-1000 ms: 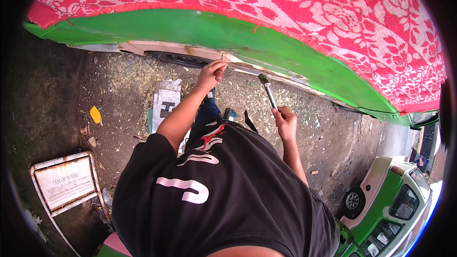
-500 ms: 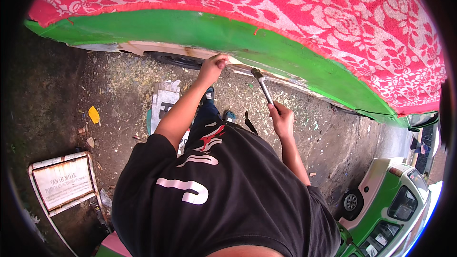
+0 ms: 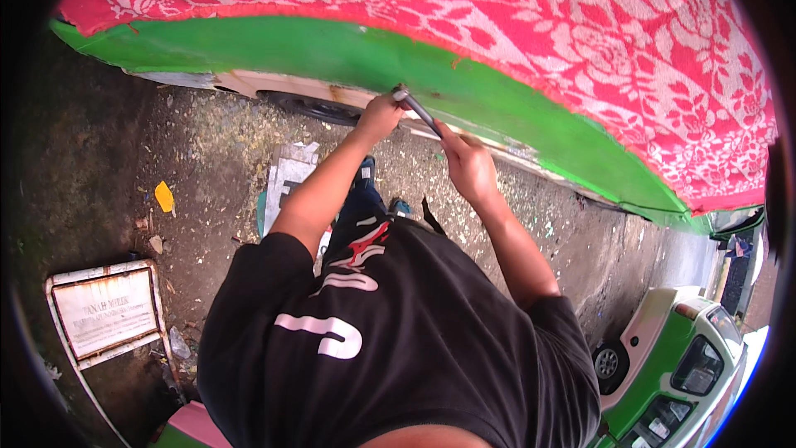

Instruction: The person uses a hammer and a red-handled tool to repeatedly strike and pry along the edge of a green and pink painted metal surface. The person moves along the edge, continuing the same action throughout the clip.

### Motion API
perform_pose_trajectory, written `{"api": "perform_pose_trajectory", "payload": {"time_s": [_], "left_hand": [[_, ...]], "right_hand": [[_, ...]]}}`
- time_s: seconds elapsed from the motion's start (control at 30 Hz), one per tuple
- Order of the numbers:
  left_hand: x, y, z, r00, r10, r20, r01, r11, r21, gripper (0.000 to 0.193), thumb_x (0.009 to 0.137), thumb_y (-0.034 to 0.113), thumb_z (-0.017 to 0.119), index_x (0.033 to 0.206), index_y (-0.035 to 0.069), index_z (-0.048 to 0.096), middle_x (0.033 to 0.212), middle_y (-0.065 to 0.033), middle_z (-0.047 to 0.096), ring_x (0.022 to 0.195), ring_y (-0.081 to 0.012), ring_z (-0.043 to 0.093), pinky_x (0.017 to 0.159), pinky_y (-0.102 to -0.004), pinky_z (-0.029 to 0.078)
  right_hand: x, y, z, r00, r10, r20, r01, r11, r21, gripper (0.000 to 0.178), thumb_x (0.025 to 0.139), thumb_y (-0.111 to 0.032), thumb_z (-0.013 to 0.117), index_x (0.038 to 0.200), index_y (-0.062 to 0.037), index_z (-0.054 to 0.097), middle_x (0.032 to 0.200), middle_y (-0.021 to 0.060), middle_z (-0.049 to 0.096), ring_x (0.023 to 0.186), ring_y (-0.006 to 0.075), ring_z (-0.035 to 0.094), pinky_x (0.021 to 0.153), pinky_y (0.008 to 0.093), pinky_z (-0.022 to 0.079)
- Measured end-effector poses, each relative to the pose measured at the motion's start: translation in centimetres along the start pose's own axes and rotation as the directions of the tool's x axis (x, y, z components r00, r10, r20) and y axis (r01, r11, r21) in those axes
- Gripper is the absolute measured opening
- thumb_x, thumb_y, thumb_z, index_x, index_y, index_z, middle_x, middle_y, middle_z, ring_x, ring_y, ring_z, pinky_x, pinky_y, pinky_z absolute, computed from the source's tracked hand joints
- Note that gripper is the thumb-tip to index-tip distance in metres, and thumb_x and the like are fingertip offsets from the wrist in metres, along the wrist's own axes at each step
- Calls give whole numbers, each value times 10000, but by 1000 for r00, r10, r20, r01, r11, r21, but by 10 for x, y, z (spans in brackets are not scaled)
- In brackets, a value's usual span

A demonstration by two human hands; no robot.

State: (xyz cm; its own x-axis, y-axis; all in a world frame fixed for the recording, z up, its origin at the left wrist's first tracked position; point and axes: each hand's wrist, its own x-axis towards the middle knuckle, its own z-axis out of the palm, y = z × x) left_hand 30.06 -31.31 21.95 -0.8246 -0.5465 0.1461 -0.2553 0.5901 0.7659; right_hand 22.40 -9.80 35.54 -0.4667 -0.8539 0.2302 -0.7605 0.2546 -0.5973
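Note:
My right hand (image 3: 473, 170) is wrapped round the handle of a hammer (image 3: 421, 113) with a pale metal shaft. The hammer's head is right at my left hand (image 3: 382, 114), by the lower side of a green vehicle (image 3: 282, 48). My left hand is closed against the cream lower panel of that body; what its fingers hold is hidden by the hand and the hammer head. Chipped, bare-looking patches run along the panel just right of my hands.
A red and white floral cloth (image 3: 531, 17) covers the vehicle's upper part. Below lie paper sheets (image 3: 290, 168) and a yellow scrap (image 3: 164, 197) on gritty ground. A rusty-framed sign (image 3: 108, 311) stands at lower left, another green and white vehicle (image 3: 663, 365) at lower right.
My right hand has swung the hammer up and left, so its head now meets my left hand. My left hand has stayed nearly in place against the panel.

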Motion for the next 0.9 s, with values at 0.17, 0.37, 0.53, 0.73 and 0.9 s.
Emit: {"api": "perform_pose_trajectory", "payload": {"time_s": [0.17, 0.37, 0.53, 0.73, 0.9], "left_hand": [[6, 3, -9, 998, 1, -71, -10, 993, -114, 176, 902, 189, 587, 961, 33, 641, 866, -201, 660, 849, -396, 634, 738, -441, 492], [12, 1, -10, 985, 103, -136, -119, 987, -111, 92, 855, 63, 613, 934, 21, 636, 836, -165, 656, 796, -342, 645, 730, -406, 494], [9, 21, -11, 998, 4, -62, -11, 993, -114, 204, 908, 214, 592, 1000, 42, 650, 895, -218, 653, 854, -415, 616, 723, -456, 484], [-28, -34, 5, 994, -90, -59, 81, 986, -146, 113, 882, 119, 631, 953, 40, 667, 906, -153, 696, 864, -313, 670, 768, -370, 515], [-57, -34, -9, 976, 97, -196, -157, 935, -318, 139, 851, -29, 640, 973, 32, 666, 1028, -106, 693, 963, -243, 666, 856, -321, 521]], "right_hand": [[-9, -8, -10, 998, 43, -38, -37, 988, 150, 408, 927, -61, 589, 1330, -120, 572, 1044, 218, 671, 866, 299, 682, 764, 342, 519], [0, -12, -19, 976, -11, -217, 69, 962, 264, 448, 915, -91, 597, 1346, -207, 565, 789, 180, 626, 614, 341, 617, 596, 405, 507], [-7, 14, -10, 997, 42, 61, -35, 992, -123, 467, 908, -97, 607, 1345, -253, 563, 814, 190, 626, 695, 349, 636, 628, 406, 516], [-1, -7, -28, 980, 18, -199, 36, 964, 264, 396, 924, -29, 598, 1317, -73, 581, 737, 90, 596, 643, 109, 495, 638, 246, 443], [-21, 6, -24, 950, 308, -58, -266, 890, 370, 397, 937, -43, 587, 1331, -85, 567, 1055, 179, 701, 821, 90, 610, 768, 254, 484]]}}
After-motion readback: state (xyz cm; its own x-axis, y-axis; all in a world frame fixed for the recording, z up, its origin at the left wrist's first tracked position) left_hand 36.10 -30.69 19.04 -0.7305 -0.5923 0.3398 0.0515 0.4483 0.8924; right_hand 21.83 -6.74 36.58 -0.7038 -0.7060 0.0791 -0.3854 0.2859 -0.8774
